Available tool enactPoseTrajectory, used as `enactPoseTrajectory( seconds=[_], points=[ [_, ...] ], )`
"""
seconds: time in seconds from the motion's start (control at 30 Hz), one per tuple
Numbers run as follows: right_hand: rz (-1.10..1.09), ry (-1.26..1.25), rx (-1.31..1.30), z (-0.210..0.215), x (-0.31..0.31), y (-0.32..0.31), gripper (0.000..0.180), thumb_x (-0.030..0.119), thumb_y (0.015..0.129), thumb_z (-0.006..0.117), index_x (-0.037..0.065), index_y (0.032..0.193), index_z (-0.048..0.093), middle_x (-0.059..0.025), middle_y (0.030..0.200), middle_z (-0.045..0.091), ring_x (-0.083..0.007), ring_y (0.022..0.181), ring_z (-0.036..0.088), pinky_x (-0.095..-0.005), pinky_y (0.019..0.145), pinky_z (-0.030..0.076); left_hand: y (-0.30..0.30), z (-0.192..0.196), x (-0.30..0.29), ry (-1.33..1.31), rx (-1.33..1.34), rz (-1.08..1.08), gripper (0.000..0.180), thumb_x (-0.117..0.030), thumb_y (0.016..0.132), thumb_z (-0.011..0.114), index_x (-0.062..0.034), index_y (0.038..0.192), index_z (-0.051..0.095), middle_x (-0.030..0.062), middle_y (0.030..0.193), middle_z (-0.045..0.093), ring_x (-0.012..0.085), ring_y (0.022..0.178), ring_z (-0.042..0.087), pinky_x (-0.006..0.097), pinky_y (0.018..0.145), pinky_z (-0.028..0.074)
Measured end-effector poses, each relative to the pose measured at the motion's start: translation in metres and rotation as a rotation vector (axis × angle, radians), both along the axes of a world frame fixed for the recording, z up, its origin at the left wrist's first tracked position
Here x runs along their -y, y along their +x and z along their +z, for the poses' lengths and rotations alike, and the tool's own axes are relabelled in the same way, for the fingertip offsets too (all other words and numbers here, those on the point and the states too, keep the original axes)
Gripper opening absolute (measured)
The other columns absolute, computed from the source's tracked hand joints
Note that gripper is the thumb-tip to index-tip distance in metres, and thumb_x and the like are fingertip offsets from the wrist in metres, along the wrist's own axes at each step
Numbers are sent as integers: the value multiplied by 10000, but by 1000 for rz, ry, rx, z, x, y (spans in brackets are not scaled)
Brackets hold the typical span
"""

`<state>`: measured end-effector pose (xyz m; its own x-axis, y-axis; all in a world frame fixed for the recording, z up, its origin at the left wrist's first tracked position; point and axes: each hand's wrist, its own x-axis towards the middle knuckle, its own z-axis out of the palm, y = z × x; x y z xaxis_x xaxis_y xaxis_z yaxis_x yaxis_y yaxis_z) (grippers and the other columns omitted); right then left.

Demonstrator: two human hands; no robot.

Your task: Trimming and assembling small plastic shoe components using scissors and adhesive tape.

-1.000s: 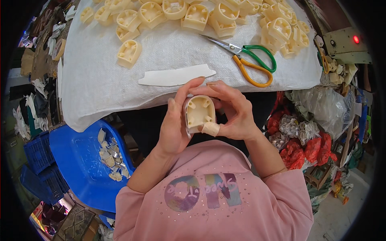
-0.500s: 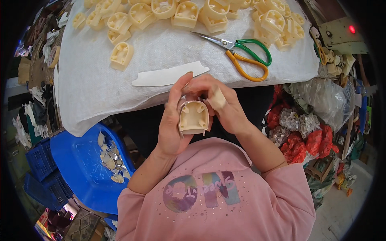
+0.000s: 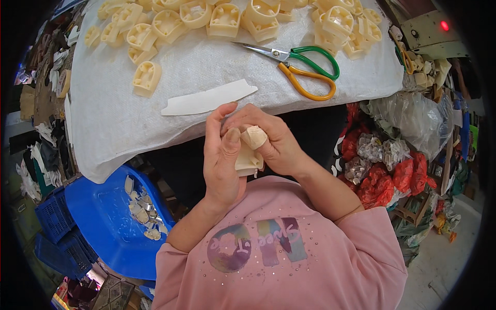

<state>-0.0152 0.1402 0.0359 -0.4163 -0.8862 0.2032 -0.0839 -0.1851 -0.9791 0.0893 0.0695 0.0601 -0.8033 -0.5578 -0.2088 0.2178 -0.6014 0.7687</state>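
Observation:
A cream plastic shoe heel point(image 3: 248, 161), hollow on the side facing me, sits between my hands above my lap. My left hand point(image 3: 221, 164) wraps round its left side, with the thumb bent over it. My right hand point(image 3: 281, 142) grips the far and right side; its thumb, covered with pale tape, presses on the heel's upper part. The fingers hide much of the heel. Just beyond my fingertips lies a curved white strip point(image 3: 206, 100) on the cloth. Scissors point(image 3: 287, 57) with one green and one orange handle rest farther right, blades partly apart.
Many similar cream heels point(image 3: 225, 21) are heaped along the table's far side, one point(image 3: 147, 78) standing apart. White woven cloth point(image 3: 113, 113) covers the table. A blue basin point(image 3: 98, 222) with silvery-cream pieces stands at lower left. Red and clear plastic bags point(image 3: 385, 170) lie at right.
My right thumb has come over the heel's opening and my left thumb has bent onto it, covering its upper part. The table items appear shifted slightly left as the view moved.

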Motion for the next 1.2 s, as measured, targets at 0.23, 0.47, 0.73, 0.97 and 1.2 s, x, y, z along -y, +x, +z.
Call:
enactPoseTrajectory(
  seconds=[0.23,0.47,0.73,0.97,1.2],
  points=[
    [-177,62,-111,-2,-4,18,371,149,909,453,82,1273,444,-84,1111,580,-234,1026,544,-356,926,323,-3,0,-2,-81,51,125,474,-329,958,450,-43,1318,337,94,1083,502,154,996,520,295,857,445],
    [-146,-3,-160,-4,-1,21,427,157,935,421,83,1354,386,-99,1223,520,-214,1088,520,-325,893,344,-4,-3,-2,-88,59,167,429,-304,964,406,-37,1299,389,100,1072,526,177,980,544,318,875,454],
    [63,-49,350,-7,-5,18,455,265,949,420,81,1365,388,-104,1294,444,-217,1088,488,-335,898,411,0,-9,0,-24,-13,173,408,-358,964,353,-37,1192,462,74,1038,532,162,949,544,310,859,455],
    [-175,-149,-90,-7,-1,24,303,102,910,467,46,1201,529,-134,1223,489,-228,1105,485,-324,947,368,-3,-14,-6,-21,-7,205,327,-345,963,357,-69,1080,488,59,1009,530,140,921,535,296,804,454],
    [-48,-121,604,-4,-1,18,185,82,909,510,66,1080,577,-114,1162,523,-205,1085,506,-312,931,397,-7,0,-4,236,-33,209,273,-314,965,405,-68,1049,488,30,958,524,112,893,526,289,797,451]
  ],
)
